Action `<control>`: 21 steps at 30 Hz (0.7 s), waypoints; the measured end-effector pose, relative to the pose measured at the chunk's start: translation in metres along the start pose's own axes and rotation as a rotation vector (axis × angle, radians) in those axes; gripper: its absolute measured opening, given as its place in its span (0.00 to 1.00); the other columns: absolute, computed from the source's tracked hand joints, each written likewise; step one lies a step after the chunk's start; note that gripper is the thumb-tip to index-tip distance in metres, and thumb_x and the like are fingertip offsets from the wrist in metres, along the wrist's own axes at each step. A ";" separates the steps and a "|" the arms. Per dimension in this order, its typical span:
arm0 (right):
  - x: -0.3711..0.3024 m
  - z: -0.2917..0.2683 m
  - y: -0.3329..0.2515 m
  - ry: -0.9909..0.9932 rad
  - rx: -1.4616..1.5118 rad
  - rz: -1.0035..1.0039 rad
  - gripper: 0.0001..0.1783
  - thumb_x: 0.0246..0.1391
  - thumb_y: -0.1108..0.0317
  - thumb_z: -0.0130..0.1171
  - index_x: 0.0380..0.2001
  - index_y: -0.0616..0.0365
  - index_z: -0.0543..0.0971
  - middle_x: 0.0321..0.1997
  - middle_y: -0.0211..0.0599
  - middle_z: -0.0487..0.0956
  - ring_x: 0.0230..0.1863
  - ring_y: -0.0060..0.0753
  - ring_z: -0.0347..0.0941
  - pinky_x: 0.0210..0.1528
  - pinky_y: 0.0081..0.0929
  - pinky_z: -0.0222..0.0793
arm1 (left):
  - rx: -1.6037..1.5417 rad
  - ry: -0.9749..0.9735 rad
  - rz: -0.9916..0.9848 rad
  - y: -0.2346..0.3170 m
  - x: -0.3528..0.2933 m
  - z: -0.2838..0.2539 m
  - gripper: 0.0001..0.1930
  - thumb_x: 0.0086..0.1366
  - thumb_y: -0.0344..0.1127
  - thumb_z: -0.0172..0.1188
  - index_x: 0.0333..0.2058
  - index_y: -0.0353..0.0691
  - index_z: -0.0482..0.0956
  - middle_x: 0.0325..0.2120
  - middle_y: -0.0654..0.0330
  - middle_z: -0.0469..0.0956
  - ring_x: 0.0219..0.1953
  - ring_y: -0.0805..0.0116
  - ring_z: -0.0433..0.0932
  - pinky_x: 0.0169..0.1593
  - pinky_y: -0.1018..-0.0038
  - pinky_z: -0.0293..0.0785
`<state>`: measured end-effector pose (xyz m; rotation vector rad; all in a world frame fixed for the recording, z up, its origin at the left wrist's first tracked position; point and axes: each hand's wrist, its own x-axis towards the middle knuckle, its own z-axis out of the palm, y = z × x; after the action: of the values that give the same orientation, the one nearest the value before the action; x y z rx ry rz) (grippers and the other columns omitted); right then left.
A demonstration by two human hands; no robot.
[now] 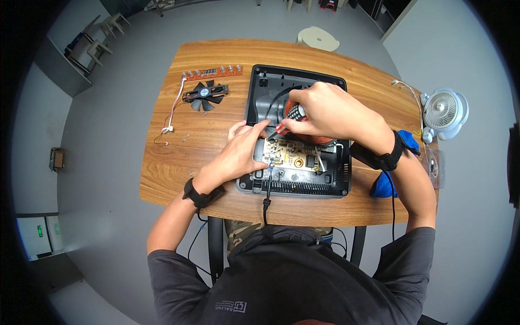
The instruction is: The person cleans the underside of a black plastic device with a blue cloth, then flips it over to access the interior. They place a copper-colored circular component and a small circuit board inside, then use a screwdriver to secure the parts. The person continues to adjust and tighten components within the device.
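Note:
My right hand (325, 108) is closed round the black, red and white handle of a screwdriver (296, 112). Its shaft slants down to the upper left corner of a tan circuit board (292, 154). The board lies inside an open black plastic housing (257, 100), which resembles an induction cooker base. My left hand (238, 149) rests along the board's left edge, thumb and fingers apart, with the fingertips beside the screwdriver's tip. Partly hidden under my right hand is a round reddish coil (319, 139). A black power cord (267, 201) runs from the housing's near side toward me.
At the far left lie a narrow orange-red button board (211, 71) with a white cable and a black cooling fan (205, 95). Small loose screws (186, 136) are scattered nearby. To the right are blue cloth (383, 186) and a white desk fan (445, 111).

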<state>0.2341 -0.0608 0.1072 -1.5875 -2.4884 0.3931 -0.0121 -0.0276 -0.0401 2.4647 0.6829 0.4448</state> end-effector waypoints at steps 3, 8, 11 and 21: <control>0.009 -0.008 -0.009 -0.040 -0.054 -0.003 0.27 0.57 0.49 0.66 0.28 0.69 0.82 0.22 0.56 0.81 0.30 0.58 0.83 0.37 0.44 0.81 | -0.012 0.011 0.009 -0.001 0.001 0.000 0.53 0.45 0.39 0.80 0.68 0.40 0.59 0.50 0.52 0.79 0.60 0.53 0.73 0.73 0.50 0.49; 0.026 -0.009 -0.014 -0.105 -0.089 0.000 0.26 0.57 0.51 0.63 0.32 0.72 0.81 0.29 0.61 0.83 0.36 0.62 0.83 0.40 0.46 0.81 | -0.006 -0.025 -0.028 0.004 0.002 -0.003 0.49 0.47 0.38 0.79 0.66 0.39 0.62 0.51 0.51 0.80 0.61 0.52 0.73 0.74 0.51 0.47; 0.027 -0.010 -0.022 -0.090 -0.045 0.007 0.25 0.59 0.53 0.62 0.40 0.69 0.73 0.28 0.55 0.83 0.38 0.60 0.82 0.42 0.49 0.78 | 0.006 -0.038 -0.028 0.003 0.002 -0.003 0.46 0.47 0.39 0.80 0.63 0.39 0.65 0.51 0.51 0.80 0.61 0.51 0.73 0.74 0.51 0.47; 0.026 -0.003 -0.033 -0.043 -0.112 -0.054 0.24 0.66 0.53 0.55 0.33 0.69 0.81 0.25 0.57 0.82 0.33 0.62 0.82 0.38 0.48 0.79 | 0.048 -0.008 -0.009 0.001 0.002 0.001 0.49 0.44 0.40 0.81 0.63 0.36 0.64 0.47 0.51 0.82 0.58 0.51 0.75 0.74 0.51 0.49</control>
<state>0.1955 -0.0497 0.1197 -1.5626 -2.6221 0.2876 -0.0099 -0.0277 -0.0402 2.5062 0.7092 0.4198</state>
